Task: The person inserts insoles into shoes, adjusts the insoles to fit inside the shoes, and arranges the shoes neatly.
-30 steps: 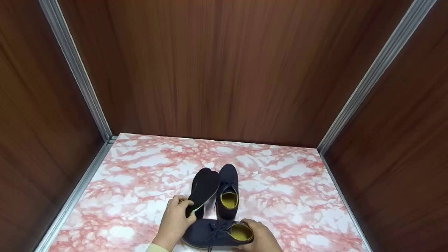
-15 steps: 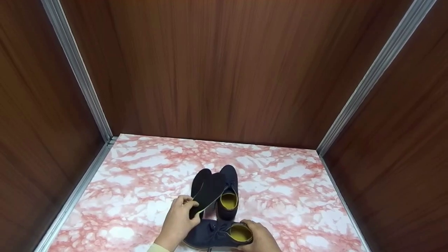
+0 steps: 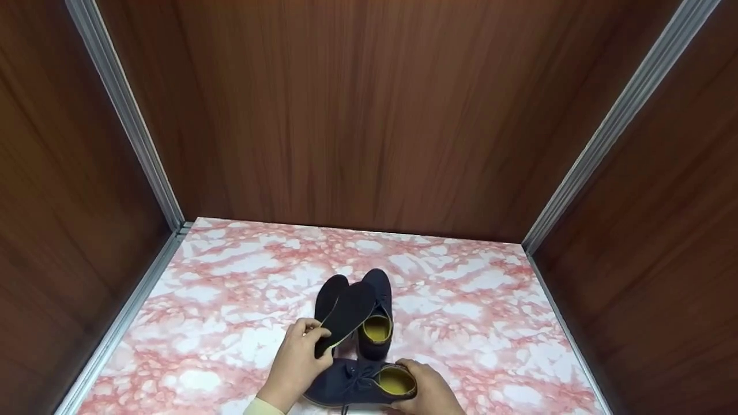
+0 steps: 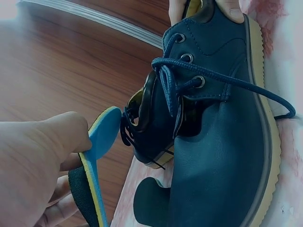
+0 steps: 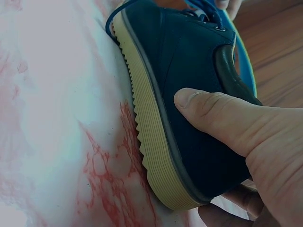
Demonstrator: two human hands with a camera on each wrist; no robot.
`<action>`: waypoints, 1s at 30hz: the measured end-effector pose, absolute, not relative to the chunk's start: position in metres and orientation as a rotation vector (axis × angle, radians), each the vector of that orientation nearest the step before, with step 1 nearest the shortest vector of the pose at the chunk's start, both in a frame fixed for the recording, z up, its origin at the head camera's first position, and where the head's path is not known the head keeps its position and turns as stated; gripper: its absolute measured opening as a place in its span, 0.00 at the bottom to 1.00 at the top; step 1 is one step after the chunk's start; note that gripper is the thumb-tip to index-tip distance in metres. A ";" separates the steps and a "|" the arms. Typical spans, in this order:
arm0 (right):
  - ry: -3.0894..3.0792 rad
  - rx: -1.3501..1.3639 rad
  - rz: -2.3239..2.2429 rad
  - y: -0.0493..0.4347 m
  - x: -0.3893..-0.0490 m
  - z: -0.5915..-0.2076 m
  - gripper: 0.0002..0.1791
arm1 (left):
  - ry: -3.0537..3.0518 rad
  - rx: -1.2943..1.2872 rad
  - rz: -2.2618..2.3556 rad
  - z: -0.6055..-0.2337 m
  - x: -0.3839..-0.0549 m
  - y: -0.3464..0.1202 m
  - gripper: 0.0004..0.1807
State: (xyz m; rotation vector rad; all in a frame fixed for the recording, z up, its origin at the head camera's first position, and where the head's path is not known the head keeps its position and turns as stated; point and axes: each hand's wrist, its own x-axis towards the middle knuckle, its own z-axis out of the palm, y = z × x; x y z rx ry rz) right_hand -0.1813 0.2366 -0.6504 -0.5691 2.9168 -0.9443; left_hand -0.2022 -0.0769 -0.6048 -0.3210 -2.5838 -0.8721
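Note:
My left hand (image 3: 297,357) pinches the heel end of a black insole (image 3: 349,314). In the left wrist view the insole's blue underside (image 4: 105,132) and yellow edge show. A second black insole (image 3: 330,294) lies behind it, partly covered. My right hand (image 3: 429,389) grips the heel of a navy lace-up shoe (image 3: 334,386) lying crosswise in front, toe to the left; the right wrist view has my thumb on its side, above the cream ridged sole (image 5: 151,137). Another navy shoe (image 3: 377,285) with a yellow lining points away, and the held insole's toe overlaps it in the head view.
The shoes rest on a red-and-white marbled tabletop (image 3: 230,311). Brown wood-grain panels (image 3: 357,115) rise at the back and both sides, with metal strips (image 3: 127,115) along the corners. A loose shoelace (image 4: 236,78) trails over the near shoe's side.
My left hand has shifted slightly right, carrying the insole toward the far shoe and uncovering more of the second insole. My right hand and both shoes stay about where they were.

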 end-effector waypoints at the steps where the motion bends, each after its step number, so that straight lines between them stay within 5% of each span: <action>1: 2.924 -0.577 -0.948 0.236 -0.182 -0.650 0.41 | -2.578 -0.321 -0.871 -0.604 -0.203 -0.077 0.14; 30: 2.797 -0.542 -0.885 0.238 -0.189 -0.643 0.46 | -2.475 -0.452 -0.911 -0.600 -0.196 -0.061 0.13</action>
